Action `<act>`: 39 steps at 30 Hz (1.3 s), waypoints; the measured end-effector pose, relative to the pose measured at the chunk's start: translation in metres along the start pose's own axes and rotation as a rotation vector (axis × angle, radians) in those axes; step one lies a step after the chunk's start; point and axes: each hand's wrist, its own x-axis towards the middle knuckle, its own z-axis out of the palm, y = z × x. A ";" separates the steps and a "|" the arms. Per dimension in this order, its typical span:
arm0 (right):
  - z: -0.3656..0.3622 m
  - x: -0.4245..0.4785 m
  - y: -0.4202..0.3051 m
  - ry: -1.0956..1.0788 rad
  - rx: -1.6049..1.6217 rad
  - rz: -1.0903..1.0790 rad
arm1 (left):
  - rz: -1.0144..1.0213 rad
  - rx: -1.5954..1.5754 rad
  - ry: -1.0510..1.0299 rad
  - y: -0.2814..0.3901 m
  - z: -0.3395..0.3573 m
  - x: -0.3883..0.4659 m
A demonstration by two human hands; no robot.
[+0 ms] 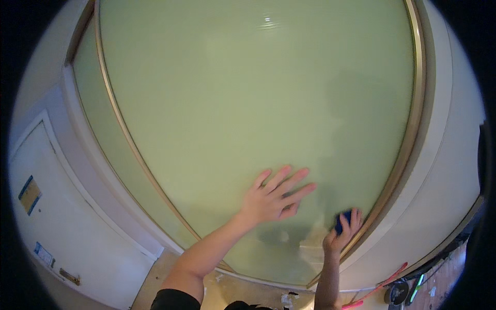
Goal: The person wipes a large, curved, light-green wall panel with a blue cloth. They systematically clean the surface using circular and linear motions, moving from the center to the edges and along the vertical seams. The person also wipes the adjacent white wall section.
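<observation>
A large greenish translucent panel (252, 104), perhaps frosted glass or film-covered, fills the middle of the view inside a tan frame (420, 62). My left hand (277, 195) lies over the lower part of the panel, palm towards it, fingers spread and holding nothing. Lower and further right, my right hand (347, 232) grips a small dark blue pad or block (343, 223) against the panel, close beside the right frame strip. Its exact kind is blurred and partly covered by my fingers.
A white door (77, 217) with blue-taped patches stands at the left. Scraps of debris (287, 299) lie on the floor below the panel. At the lower right are a red bar-like tool (381, 286), a dark bucket (396, 292) and a bright green-edged tool (417, 287).
</observation>
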 end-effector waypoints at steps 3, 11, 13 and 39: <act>-0.005 0.098 -0.043 -0.031 0.085 -0.069 | -0.012 -0.042 -0.018 -0.003 -0.004 -0.002; 0.060 -0.025 -0.047 0.137 0.059 -0.011 | -0.042 -0.295 0.033 -0.024 -0.003 -0.015; 0.056 -0.084 -0.048 0.067 0.064 0.074 | -0.231 -0.347 0.057 -0.023 -0.002 -0.055; 0.104 0.085 -0.155 0.372 0.079 0.094 | -0.493 -0.187 0.056 -0.084 0.017 -0.209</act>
